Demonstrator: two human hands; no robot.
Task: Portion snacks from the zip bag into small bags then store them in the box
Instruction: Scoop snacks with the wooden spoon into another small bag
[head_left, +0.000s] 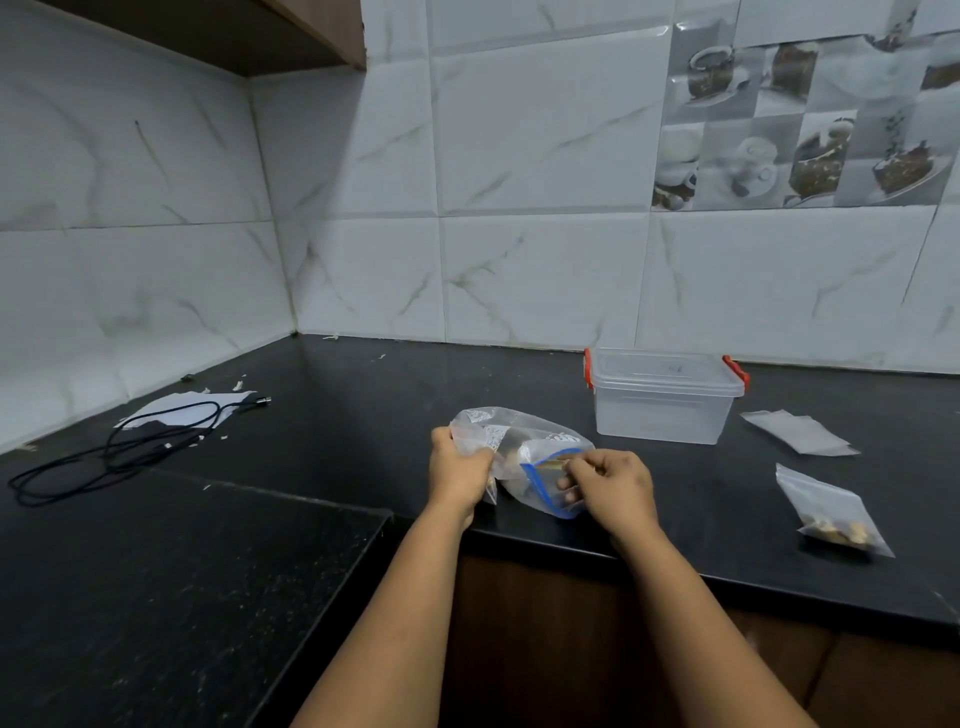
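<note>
Both hands grip zip bag (524, 447) | small bag (831, 514) holds snacks | box (662, 400) lidded

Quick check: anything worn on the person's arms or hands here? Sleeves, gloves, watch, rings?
Nothing worn that shows. The left hand and right hand are bare, without gloves, and both forearms are uncovered to the bottom edge of the frame: no sleeves, watch, bands or markings. No rings show on the fingers, though the picture is too soft to be sure.
</note>
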